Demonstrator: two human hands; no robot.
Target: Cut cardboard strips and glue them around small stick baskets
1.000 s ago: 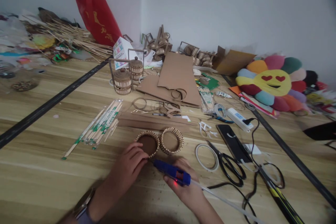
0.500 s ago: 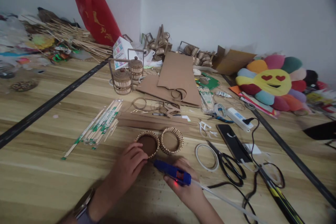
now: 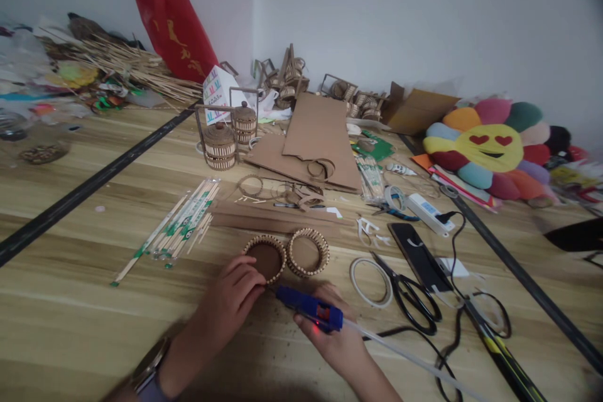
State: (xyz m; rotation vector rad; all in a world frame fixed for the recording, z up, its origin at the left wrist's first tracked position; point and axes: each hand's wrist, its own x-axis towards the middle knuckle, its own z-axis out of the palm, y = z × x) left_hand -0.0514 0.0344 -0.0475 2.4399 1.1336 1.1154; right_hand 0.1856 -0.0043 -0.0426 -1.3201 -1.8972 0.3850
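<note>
My right hand (image 3: 336, 330) is closed round a blue hot glue gun (image 3: 308, 308), with a red light glowing and a long clear glue stick (image 3: 400, 350) out of its back. The nozzle points left, at the near side of a round tray (image 3: 264, 259) of dark cardboard ringed with short wooden stick pieces. My left hand (image 3: 240, 289) grips that tray's near-left rim, fingers bent over it. Touching it on the right sits a second stick-edged ring (image 3: 308, 252) with a lighter inside.
Tape roll (image 3: 371, 282), black scissors (image 3: 412, 295), phone (image 3: 419, 255) and a power strip (image 3: 429, 213) lie to the right, with a loose cable. Wrapped chopsticks (image 3: 183, 220) are on the left. Farther back are cardboard sheets (image 3: 318, 132) and lidded stick baskets (image 3: 220, 147).
Almost nothing differs. Both hands, the glue gun and the two stick-edged rings stay in practically the same place.
</note>
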